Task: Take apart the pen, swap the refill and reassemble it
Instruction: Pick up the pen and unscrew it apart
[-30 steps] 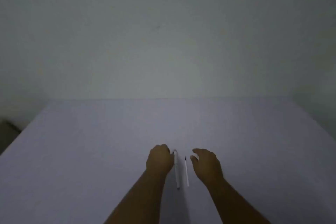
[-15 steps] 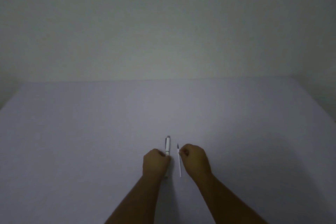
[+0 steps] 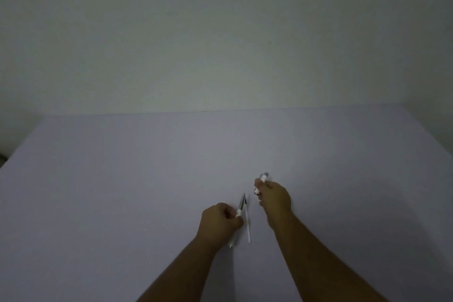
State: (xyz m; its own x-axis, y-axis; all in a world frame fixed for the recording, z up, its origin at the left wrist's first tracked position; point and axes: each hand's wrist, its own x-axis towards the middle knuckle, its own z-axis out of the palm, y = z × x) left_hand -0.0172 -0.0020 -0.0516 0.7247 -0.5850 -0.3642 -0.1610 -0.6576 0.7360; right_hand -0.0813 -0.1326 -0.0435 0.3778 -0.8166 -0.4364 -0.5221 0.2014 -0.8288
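My left hand (image 3: 219, 222) grips the front half of a white pen (image 3: 239, 211); a thin refill sticks out of its far end, and its tip pokes out below my fist. My right hand (image 3: 273, 196) holds the pen's rear barrel (image 3: 262, 178), a short white tube with a grey end, lifted up and to the right of the other half. A spare white refill (image 3: 248, 225) lies on the table between my hands, pointing away from me.
A pale lilac table (image 3: 122, 191) fills the lower view, its back edge against a plain wall. The left table edge (image 3: 14, 157) drops off beside a dark patch.
The pen lay whole on the table with both hands closing around it. Now it is pulled into two halves, the right hand having carried the rear barrel up and right.
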